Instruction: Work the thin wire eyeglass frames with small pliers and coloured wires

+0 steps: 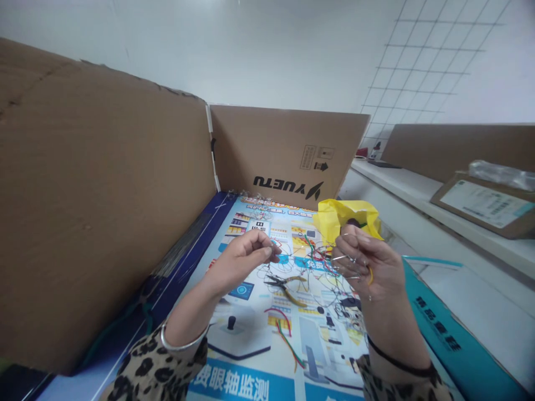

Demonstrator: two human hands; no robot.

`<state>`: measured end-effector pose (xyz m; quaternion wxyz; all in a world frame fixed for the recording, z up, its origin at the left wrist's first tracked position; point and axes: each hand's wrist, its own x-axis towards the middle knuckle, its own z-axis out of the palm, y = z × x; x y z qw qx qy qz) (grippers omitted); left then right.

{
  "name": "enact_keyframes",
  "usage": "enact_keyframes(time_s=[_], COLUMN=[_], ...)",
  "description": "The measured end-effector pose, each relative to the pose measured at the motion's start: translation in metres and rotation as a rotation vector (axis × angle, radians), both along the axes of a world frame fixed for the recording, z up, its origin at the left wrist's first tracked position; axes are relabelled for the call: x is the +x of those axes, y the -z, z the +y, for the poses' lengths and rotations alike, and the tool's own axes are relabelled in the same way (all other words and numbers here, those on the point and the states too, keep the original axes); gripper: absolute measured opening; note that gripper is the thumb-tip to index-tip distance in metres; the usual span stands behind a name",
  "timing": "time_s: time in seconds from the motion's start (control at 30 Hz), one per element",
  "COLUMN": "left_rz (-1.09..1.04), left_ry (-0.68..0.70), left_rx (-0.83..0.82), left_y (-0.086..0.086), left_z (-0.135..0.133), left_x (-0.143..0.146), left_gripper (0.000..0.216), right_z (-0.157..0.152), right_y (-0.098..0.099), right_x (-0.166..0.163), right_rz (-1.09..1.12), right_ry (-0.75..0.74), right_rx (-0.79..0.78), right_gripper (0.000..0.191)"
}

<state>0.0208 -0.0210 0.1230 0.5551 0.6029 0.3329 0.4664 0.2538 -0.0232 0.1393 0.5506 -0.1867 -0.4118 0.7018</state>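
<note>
My right hand (370,264) is closed, with thin silvery wires (349,259) poking out between its fingers and a bit of yellow wire (370,275) at the palm. My left hand (246,257) hovers above the printed sheet, thumb and fingers drawn together; what they hold, if anything, is too small to make out. Below and between the hands lie pliers (297,301) with yellow handles, jaws pointing left. Red and green wires (318,253) tangle with thin dark wire near my right hand. Closer to me are a red wire (281,315) and a green wire (295,351).
An open yellow bag (330,214) stands behind my right hand. Cardboard walls rise at the left (104,211) and back (267,145). A teal box (447,323) lies on the right, below a white shelf (418,181) with a parcel (487,203).
</note>
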Motion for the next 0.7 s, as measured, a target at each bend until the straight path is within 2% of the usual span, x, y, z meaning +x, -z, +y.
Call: enact_keyframes(time_s=[0.27, 0.7], left_rz=[0.063, 0.09], left_ry=[0.009, 0.002], left_rx=[0.008, 0.065], left_y=[-0.001, 0.0013], left_z=[-0.0003, -0.0004], left_x=[-0.0018, -0.0025], left_gripper=[0.006, 0.007], right_z=[0.002, 0.0032], right_y=[0.0017, 0.008], right_x=[0.0014, 0.0071], right_rz=[-0.022, -0.089], right_ry=[0.012, -0.068], right_rx=[0.02, 0.124], right_gripper=[0.023, 0.021])
